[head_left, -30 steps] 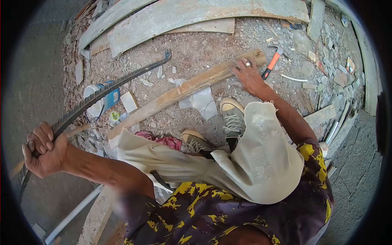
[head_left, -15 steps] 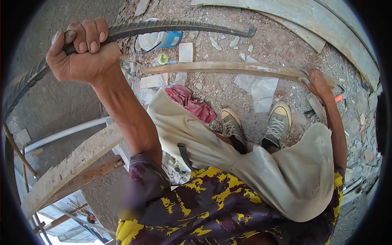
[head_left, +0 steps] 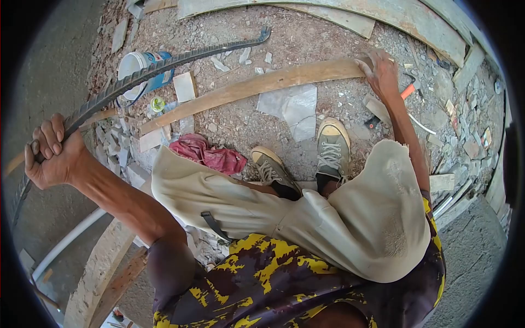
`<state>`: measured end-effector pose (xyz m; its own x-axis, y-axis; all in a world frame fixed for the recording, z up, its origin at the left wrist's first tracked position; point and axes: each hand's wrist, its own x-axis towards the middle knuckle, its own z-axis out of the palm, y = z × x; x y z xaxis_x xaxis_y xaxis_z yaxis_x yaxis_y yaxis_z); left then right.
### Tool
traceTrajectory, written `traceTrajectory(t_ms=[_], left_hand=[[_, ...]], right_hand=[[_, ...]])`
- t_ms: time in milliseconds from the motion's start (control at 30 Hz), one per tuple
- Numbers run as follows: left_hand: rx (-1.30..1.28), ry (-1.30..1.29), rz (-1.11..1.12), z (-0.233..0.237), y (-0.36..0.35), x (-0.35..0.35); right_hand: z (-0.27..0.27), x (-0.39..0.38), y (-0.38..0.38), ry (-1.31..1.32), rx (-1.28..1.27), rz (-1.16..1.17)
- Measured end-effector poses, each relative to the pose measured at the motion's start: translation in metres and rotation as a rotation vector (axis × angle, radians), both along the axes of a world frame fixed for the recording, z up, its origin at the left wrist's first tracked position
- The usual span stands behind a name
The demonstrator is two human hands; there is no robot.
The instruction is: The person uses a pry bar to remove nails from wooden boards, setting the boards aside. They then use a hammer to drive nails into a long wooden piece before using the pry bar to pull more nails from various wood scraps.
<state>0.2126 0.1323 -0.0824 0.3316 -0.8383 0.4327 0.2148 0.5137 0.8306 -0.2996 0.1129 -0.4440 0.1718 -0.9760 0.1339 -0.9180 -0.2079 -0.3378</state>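
my left hand [head_left: 52, 150] is clenched tight around the near end of a ribbed steel bar [head_left: 164, 64], which runs up and away from it to a hooked tip. my right hand [head_left: 380, 71] lies open, fingers pressed on the end of a wooden plank [head_left: 262, 85]. just beside that hand lies an orange-handled hammer [head_left: 407, 90]; under the bar, a paint can [head_left: 139, 66].

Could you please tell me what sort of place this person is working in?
Most likely a construction site. The gravel ground is strewn with broken pale tile pieces; weathered grey wooden planks lie along the edge; the left hand grips a long ribbed steel reinforcing bar.
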Motion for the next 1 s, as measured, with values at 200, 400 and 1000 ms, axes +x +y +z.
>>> traceTrajectory(t_ms=[200,400,1000], left_hand=[[-0.042,0.018,0.038,0.016,-0.007,-0.016],[-0.1,-0.104,-0.165,0.064,-0.027,-0.078],[-0.234,-0.258,-0.991,0.09,-0.061,-0.283]], right_hand=[[0.011,-0.01,0.113,0.014,0.037,-0.502],[0.0,-0.007,0.164,-0.025,0.191,-0.444],[-0.003,0.024,0.148,-0.585,0.034,-0.622]])
